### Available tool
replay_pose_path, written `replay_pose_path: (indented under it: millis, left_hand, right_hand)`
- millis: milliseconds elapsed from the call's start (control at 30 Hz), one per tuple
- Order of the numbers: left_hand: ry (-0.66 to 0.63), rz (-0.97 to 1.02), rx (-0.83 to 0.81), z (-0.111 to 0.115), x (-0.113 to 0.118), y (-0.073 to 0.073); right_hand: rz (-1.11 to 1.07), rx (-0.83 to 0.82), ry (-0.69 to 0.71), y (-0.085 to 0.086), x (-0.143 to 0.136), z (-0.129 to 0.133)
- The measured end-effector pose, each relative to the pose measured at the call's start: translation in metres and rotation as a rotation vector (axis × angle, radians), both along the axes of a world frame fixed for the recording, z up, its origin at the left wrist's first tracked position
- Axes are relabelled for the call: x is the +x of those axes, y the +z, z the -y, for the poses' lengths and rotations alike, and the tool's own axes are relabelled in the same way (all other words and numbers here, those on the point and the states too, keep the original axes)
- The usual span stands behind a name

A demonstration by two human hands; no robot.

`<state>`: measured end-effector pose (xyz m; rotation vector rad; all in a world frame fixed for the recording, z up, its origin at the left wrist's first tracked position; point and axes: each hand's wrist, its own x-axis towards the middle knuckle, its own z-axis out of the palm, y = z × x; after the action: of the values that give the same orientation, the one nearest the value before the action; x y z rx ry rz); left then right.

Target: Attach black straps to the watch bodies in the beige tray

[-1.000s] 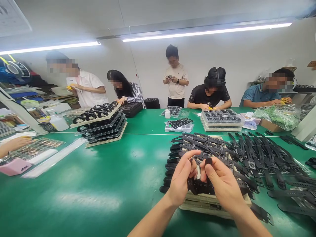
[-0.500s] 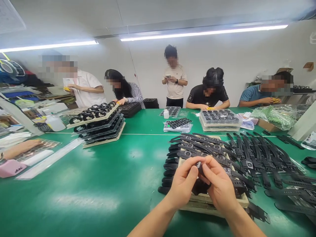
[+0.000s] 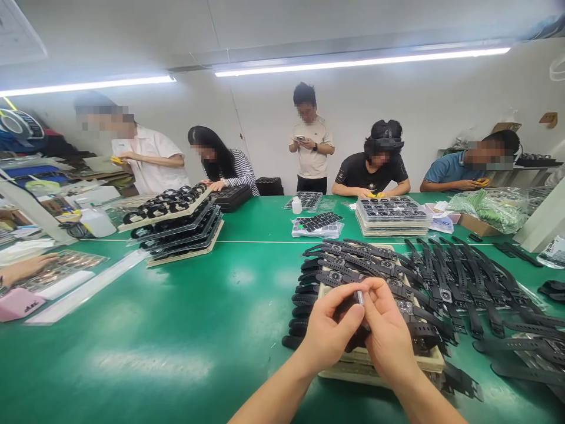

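Note:
Between my two hands is a black smartwatch (image 3: 359, 298), mostly covered by my fingers, with a shiny edge facing up. My left hand (image 3: 329, 327) has its thumb and fingers closed around one side of it. On the other side, my right hand (image 3: 388, 324) grips it, thumb pressed near the edge. Just beneath and beyond both hands, rows of black-strapped smartwatches (image 3: 335, 276) lie across a stack of cream trays (image 3: 379, 377). More black watches (image 3: 445, 294) are spread in rows to the right of that stack.
Tilted stacked trays of black watches (image 3: 176, 227) stand left on the green table (image 3: 198, 318). Farther back are a small white bottle (image 3: 296, 205), bagged black pieces (image 3: 318, 224) and another tray stack (image 3: 392, 218). Several co-workers surround the table; one person's hand (image 3: 29, 268) reaches in at left.
My hands have drawn slightly closer together, and the watch has turned so its shiny edge shows more. The co-worker's hand at left has shifted a little left.

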<state>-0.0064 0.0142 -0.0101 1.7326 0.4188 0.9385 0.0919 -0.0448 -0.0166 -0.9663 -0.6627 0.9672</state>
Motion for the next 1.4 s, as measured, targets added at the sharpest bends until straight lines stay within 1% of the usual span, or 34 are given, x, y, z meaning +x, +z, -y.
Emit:
replay_pose_path:
  millis: [67, 100, 167, 200, 267, 333, 400, 500, 567, 633, 733, 800, 833, 900, 1000, 1067, 1167, 1200, 1300, 1333, 1400]
  left_hand:
    - [0.004, -0.001, 0.059, 0.0, 0.001, -0.001]
    - [-0.001, 0.003, 0.097, 0.0, 0.001, -0.001]
    - [-0.003, -0.001, 0.127, 0.0, 0.0, 0.0]
    - [-0.015, -0.011, 0.1, 0.0, 0.0, 0.001]
    - [-0.056, -0.033, -0.027, -0.002, -0.003, 0.006]
    - [-0.123, -0.06, -0.158, -0.005, -0.006, 0.012]
    - [-0.237, -0.076, -0.276, -0.007, -0.01, 0.017]
    - [-0.418, -0.114, -0.442, -0.008, -0.013, 0.022]
    - [-0.467, -0.159, -0.492, -0.007, -0.013, 0.023]
    - [-0.499, -0.202, -0.514, -0.005, -0.011, 0.022]
    - [-0.449, -0.224, -0.533, -0.003, -0.005, 0.018]
    - [-0.411, -0.203, -0.562, -0.003, -0.002, 0.014]
    - [-0.412, -0.189, -0.589, -0.003, 0.0, 0.012]
    - [-0.474, -0.146, -0.643, -0.003, 0.002, 0.008]
    - [-0.565, -0.121, -0.692, -0.002, 0.004, 0.006]
    - [-0.579, -0.134, -0.718, -0.002, 0.005, 0.005]
    - [-0.559, -0.175, -0.701, -0.004, 0.005, 0.005]
    - [-0.54, -0.177, -0.68, -0.004, 0.005, 0.005]
    - [-0.455, -0.158, -0.654, -0.004, 0.003, 0.005]
    - [-0.444, -0.154, -0.654, -0.004, 0.002, 0.006]
    - [-0.478, -0.15, -0.669, -0.002, 0.003, 0.006]
  right_hand:
    - [0.001, -0.001, -0.098, -0.002, -0.002, 0.0]
    - [-0.009, -0.003, -0.122, -0.003, -0.003, 0.001]
    - [-0.041, -0.017, -0.104, -0.003, -0.004, 0.002]
    - [-0.056, -0.028, -0.072, -0.002, -0.004, 0.002]
    - [-0.082, -0.035, 0.021, 0.0, -0.003, 0.004]
    - [-0.09, 0.004, 0.111, 0.002, 0.002, 0.006]
    - [0.023, 0.035, 0.148, 0.004, 0.011, 0.008]
    - [0.347, -0.006, 0.158, 0.011, 0.029, 0.011]
    - [0.488, -0.047, 0.181, 0.017, 0.04, 0.014]
    - [0.511, -0.076, 0.164, 0.022, 0.047, 0.016]
    - [0.444, -0.079, -0.001, 0.024, 0.05, 0.018]
    - [0.407, -0.083, -0.097, 0.023, 0.048, 0.017]
    - [0.401, -0.092, -0.128, 0.022, 0.046, 0.016]
    - [0.392, -0.109, -0.154, 0.021, 0.04, 0.015]
    - [0.375, -0.121, -0.145, 0.023, 0.032, 0.015]
    - [0.348, -0.146, -0.124, 0.023, 0.029, 0.015]
    - [0.31, -0.174, -0.08, 0.023, 0.027, 0.014]
    - [0.308, -0.163, -0.043, 0.023, 0.027, 0.014]
    - [0.371, -0.119, 0.141, 0.023, 0.031, 0.014]
    - [0.402, -0.119, 0.167, 0.023, 0.032, 0.013]
    - [0.417, -0.141, 0.124, 0.023, 0.033, 0.013]
